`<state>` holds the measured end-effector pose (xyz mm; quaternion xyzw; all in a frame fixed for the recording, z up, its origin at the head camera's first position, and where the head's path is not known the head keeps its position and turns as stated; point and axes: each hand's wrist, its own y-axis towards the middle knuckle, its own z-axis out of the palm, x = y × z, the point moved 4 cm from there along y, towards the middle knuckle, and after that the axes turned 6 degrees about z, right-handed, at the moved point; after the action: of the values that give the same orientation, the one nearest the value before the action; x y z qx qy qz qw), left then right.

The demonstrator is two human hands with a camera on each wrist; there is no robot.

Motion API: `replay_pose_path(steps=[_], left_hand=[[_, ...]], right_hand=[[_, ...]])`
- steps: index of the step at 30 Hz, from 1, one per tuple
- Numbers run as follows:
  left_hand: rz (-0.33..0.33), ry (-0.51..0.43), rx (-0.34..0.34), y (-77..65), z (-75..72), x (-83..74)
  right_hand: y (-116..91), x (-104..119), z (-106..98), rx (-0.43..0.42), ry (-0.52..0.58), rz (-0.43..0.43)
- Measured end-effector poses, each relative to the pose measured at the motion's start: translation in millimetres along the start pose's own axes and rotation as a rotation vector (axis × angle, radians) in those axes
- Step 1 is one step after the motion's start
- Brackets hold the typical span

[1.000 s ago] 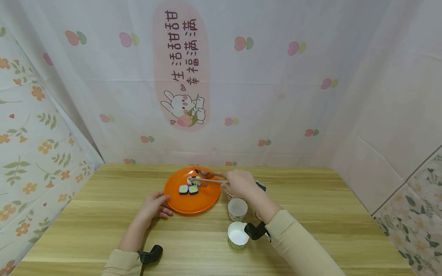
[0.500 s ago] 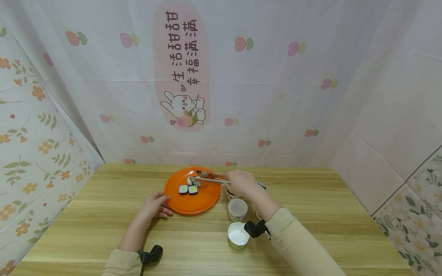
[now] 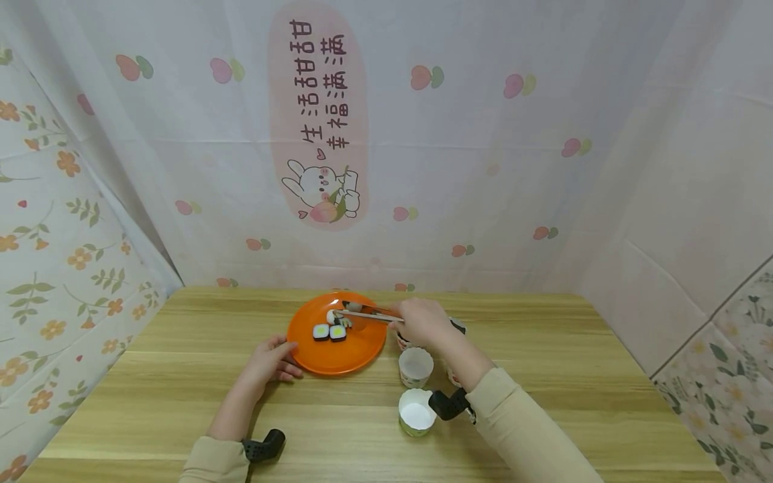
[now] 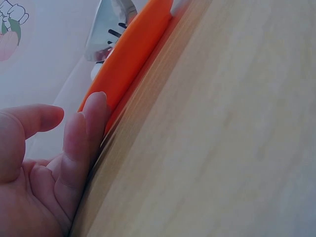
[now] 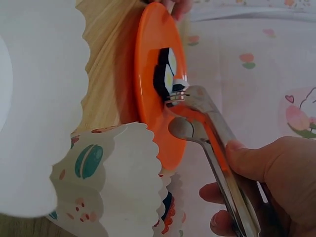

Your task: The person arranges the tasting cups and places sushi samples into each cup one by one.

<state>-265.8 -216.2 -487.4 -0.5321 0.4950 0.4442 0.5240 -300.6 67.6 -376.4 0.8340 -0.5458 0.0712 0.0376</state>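
Observation:
My right hand (image 3: 423, 323) grips metal tongs (image 5: 217, 143) over the orange plate (image 3: 344, 359). One tong end has short fork-like tines and the other is a rounded spoon shape; they stand apart. The tines are at the sushi pieces, and whether they touch one is unclear. Two toy-like sushi rolls (image 3: 329, 332) with yellow centres lie side by side on the plate. Behind them, another white-and-dark piece (image 3: 334, 316) is partly covered by the tongs. My left hand (image 3: 270, 361) rests at the plate's left rim. Its fingers touch the rim's side, thumb apart from them.
Several paper cups stand right of the plate: a white-lined cup (image 3: 417, 410) in front, a second cup (image 3: 415, 367) behind it. Others are partly hidden by the right hand and forearm; a dark piece (image 3: 457, 326) shows in one. A printed curtain (image 3: 483, 188) hangs behind the wooden table (image 3: 199, 349).
The tongs have shifted slightly to the right and their angle has altered a little. My left hand and the plate have stayed where they were.

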Motion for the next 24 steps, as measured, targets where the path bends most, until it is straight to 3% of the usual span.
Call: replay_pose_path(steps=[24], left_hand=[[-0.003,0.011,-0.009,0.5,0.2,-0.3]], right_hand=[[-14,-11,1,-0.066,0.013,-0.028]])
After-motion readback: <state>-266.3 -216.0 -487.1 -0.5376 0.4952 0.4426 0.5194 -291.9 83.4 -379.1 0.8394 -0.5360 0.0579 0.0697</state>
